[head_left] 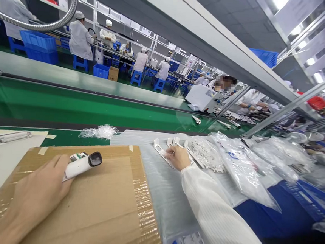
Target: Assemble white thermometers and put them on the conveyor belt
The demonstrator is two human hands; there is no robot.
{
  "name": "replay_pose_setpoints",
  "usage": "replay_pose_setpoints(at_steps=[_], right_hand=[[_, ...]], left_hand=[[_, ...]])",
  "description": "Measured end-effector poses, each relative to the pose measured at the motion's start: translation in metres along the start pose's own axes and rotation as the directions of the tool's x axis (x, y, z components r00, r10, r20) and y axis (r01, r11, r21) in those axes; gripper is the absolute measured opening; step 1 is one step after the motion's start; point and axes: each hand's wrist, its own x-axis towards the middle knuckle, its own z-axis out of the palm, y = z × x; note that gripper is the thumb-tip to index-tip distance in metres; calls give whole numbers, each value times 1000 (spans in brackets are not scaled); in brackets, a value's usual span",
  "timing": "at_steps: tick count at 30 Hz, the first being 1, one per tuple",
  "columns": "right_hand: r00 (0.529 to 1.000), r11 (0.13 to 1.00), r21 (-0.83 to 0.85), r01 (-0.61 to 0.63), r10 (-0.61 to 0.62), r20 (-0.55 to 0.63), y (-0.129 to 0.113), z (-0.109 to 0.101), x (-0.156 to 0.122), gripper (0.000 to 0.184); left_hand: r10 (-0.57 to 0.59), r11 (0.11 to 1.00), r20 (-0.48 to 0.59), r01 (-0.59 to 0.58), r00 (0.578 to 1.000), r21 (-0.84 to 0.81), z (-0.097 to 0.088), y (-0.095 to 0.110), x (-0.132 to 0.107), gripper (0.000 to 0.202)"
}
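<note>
My left hand is closed around a white handheld device with a dark round tip and holds it over a taped cardboard sheet. Farther right, my right hand, in a white sleeve, rests on a row of flat white plastic shell parts lying on a white foam sheet. Its fingers curl down onto one of the parts.
Clear plastic bags of parts lie at the right over blue bins. A crumpled plastic bag sits by the green conveyor belt. Several workers in white coats sit at lines behind. A metal hose hangs upper left.
</note>
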Motion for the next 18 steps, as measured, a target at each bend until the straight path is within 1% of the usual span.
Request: replay_pose_setpoints(at_steps=[1, 4, 6, 8, 11, 12, 16, 18], right_hand=[[1000, 1000, 4, -16, 16, -11, 1, 1, -1, 7], [999, 998, 31, -46, 46, -26, 7, 3, -5, 14], [999, 998, 58, -32, 33, -27, 11, 3, -7, 14], [999, 996, 84, 6, -3, -33, 14, 3, -8, 9], [998, 994, 106, 40, -36, -43, 14, 3, -9, 22], [998, 993, 111, 41, -36, -44, 13, 4, -9, 25], [998, 991, 127, 31, -25, -51, 9, 2, -10, 17], [998, 989, 146, 20, -12, -56, 9, 0, -11, 24]], left_hand=[[0, 1000, -21, 0, 1000, 5, 1, 0, 0, 25], [10, 999, -48, -8, 999, 44, 4, -5, 0, 20], [29, 998, -42, -27, 999, 50, 5, -6, -1, 18], [36, 998, -46, -34, 998, 58, 4, -5, -1, 17], [31, 997, -48, -27, 998, 77, 2, -3, -2, 17], [29, 997, -45, -25, 999, 79, 1, -2, -3, 17], [38, 998, -44, -36, 998, 53, 3, -4, -3, 20], [37, 998, -59, -34, 998, 44, 5, -5, -2, 20]])
